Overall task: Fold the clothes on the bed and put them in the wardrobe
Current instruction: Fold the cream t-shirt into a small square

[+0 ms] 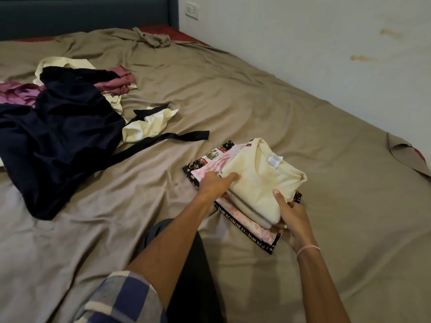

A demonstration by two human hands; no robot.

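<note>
A folded cream shirt (261, 180) tops a small stack on the bed, over a pink patterned piece (215, 165) and a black printed cloth (205, 160). My left hand (215, 184) grips the stack's left edge, fingers curled onto the cream shirt. My right hand (290, 216) holds the near right corner, thumb on top and fingers tucked under the folded layers. Unfolded clothes lie at the left: a dark navy garment (58, 141) with long straps, purple pieces (116, 83) and cream pieces (147, 128).
The bed (279, 101) carries a wrinkled taupe sheet. A dark headboard (81, 15) stands at the back, with a white wall and socket (192, 10) on the right. The sheet's corner is turned up at the right edge (405, 155). No wardrobe is in view.
</note>
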